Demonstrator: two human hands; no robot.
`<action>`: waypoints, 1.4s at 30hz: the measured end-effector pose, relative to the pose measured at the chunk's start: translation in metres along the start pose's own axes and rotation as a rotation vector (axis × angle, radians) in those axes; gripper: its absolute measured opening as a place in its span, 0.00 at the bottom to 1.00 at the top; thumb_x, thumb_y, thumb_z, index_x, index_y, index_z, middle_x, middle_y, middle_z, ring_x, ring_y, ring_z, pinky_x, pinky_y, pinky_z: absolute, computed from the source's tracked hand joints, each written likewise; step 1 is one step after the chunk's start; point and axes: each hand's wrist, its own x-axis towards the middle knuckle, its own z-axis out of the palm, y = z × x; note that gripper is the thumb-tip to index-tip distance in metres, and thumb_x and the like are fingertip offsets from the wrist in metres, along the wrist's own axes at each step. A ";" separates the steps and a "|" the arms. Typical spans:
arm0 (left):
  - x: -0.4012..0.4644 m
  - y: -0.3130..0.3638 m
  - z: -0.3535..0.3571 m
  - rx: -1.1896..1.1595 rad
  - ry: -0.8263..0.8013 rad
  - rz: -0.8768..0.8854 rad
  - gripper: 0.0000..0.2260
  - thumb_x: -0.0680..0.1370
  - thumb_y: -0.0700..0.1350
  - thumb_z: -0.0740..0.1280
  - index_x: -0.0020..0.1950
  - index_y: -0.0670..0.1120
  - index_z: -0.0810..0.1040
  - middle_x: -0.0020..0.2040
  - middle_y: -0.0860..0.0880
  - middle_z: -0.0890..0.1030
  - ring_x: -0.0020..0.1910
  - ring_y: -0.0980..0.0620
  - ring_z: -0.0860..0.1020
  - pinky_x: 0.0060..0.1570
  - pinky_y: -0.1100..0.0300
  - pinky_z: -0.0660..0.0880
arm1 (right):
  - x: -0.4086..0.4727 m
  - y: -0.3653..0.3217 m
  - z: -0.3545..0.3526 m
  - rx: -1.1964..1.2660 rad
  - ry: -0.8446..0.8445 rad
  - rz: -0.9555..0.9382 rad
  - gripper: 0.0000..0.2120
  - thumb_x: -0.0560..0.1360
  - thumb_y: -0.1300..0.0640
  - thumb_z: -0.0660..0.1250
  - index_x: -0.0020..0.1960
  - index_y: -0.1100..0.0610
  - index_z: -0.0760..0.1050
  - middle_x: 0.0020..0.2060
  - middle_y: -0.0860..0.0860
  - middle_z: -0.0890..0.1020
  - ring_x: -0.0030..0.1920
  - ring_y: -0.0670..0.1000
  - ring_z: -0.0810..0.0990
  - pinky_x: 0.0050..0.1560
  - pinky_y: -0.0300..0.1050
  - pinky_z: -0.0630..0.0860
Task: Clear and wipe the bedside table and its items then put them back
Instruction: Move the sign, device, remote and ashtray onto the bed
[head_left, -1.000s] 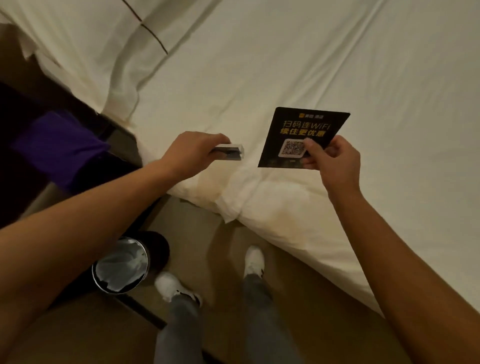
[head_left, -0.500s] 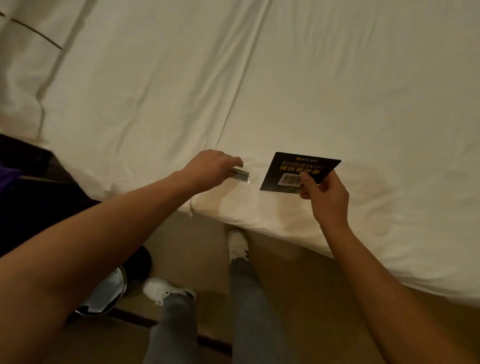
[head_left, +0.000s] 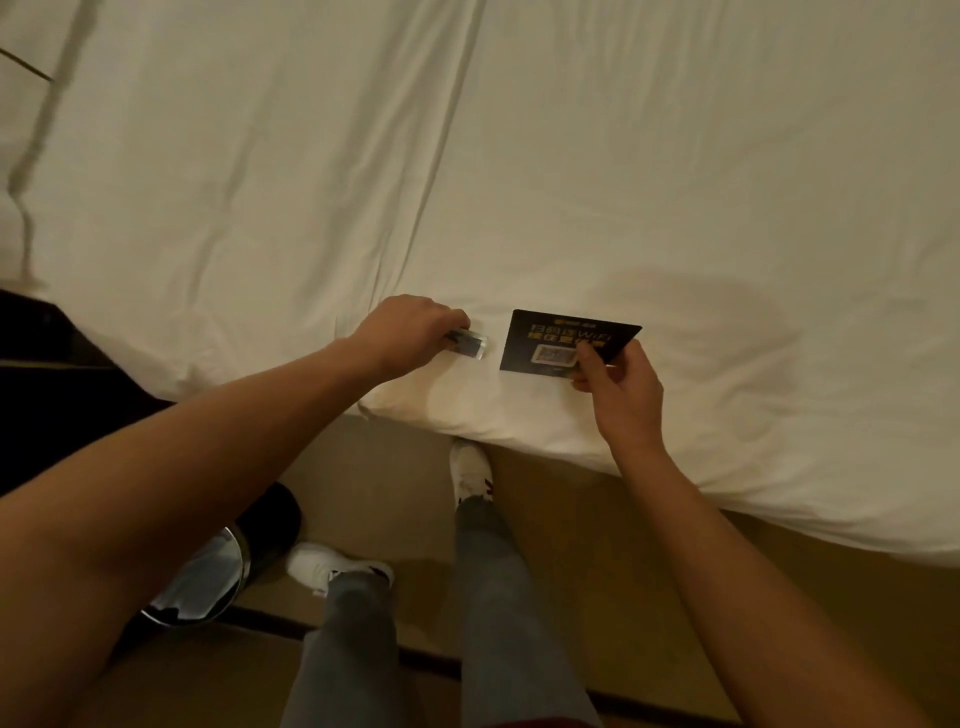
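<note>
My left hand (head_left: 410, 328) grips a small clear acrylic stand (head_left: 470, 344) and holds it low against the white bed sheet (head_left: 623, 182) near the bed's edge. To its right, my right hand (head_left: 621, 387) pinches a black WiFi card (head_left: 558, 340) with yellow print and a QR code by its lower right corner. The card lies nearly flat, just over the sheet. Stand and card are a short gap apart.
The dark bedside table (head_left: 62, 405) sits at the left edge, mostly out of view. A round metal bin (head_left: 208, 582) stands on the floor at lower left beside my white shoes (head_left: 337, 569). Brown floor runs along the bed.
The view swung right, away from the bedside table and its purple cloth. Both hands have come down toward the sheet, and the card has tilted from upright to nearly flat.
</note>
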 end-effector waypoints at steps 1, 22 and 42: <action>0.000 0.000 0.001 0.004 -0.001 -0.002 0.11 0.82 0.47 0.65 0.63 0.49 0.79 0.53 0.48 0.85 0.50 0.43 0.81 0.48 0.50 0.77 | -0.001 0.002 0.001 0.001 0.000 0.014 0.13 0.77 0.43 0.72 0.57 0.48 0.76 0.49 0.43 0.85 0.42 0.45 0.87 0.50 0.56 0.85; -0.009 -0.008 0.003 -0.015 0.114 0.049 0.28 0.76 0.59 0.71 0.73 0.49 0.71 0.69 0.48 0.76 0.70 0.45 0.71 0.67 0.48 0.70 | -0.009 -0.017 -0.015 -0.101 0.073 -0.077 0.31 0.67 0.38 0.79 0.64 0.47 0.73 0.56 0.41 0.80 0.46 0.45 0.84 0.39 0.42 0.82; -0.175 -0.113 -0.047 -0.122 0.898 -0.452 0.33 0.77 0.69 0.65 0.79 0.59 0.63 0.81 0.44 0.59 0.75 0.43 0.66 0.70 0.45 0.69 | -0.063 -0.177 0.136 -0.412 0.013 -0.916 0.32 0.75 0.35 0.71 0.70 0.55 0.76 0.75 0.57 0.70 0.79 0.60 0.63 0.75 0.65 0.63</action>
